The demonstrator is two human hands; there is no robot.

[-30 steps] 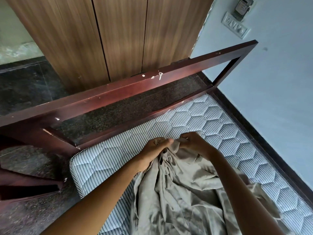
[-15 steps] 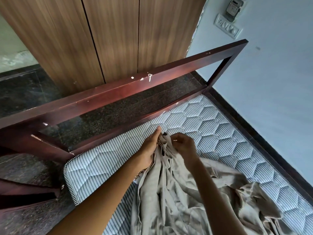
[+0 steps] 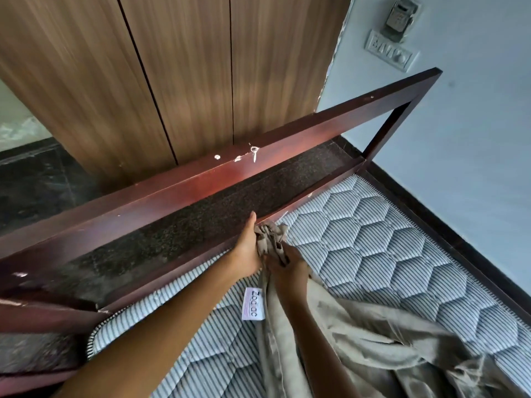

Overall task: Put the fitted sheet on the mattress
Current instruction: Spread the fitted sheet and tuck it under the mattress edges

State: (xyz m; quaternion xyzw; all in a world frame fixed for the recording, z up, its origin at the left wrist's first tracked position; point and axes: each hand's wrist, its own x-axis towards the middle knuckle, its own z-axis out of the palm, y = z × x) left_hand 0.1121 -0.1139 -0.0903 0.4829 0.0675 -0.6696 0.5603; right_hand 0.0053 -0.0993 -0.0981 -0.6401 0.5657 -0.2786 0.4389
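Note:
A beige fitted sheet [image 3: 370, 343] lies bunched across the striped, hexagon-quilted mattress [image 3: 373, 248]. Its gathered end is held up near the mattress's far edge, close to the lower rail of the dark wooden bed frame [image 3: 201, 182]. My left hand [image 3: 248, 248] holds the bunched fabric from the left, thumb stretched up toward the rail. My right hand [image 3: 290, 267] grips the same bunch just below and to the right. A white label [image 3: 253, 304] hangs from the sheet beneath my hands.
A wooden wardrobe [image 3: 172, 76] stands behind the bed frame. A pale blue wall [image 3: 474, 168] with a switch plate [image 3: 389, 51] runs along the mattress's right side. Dark stone floor [image 3: 37, 179] shows at the left.
Both hands have carried the bunched end of the sheet forward toward the frame's rail. The sheet is drawn into a tighter, longer bundle, and the white label has come into sight.

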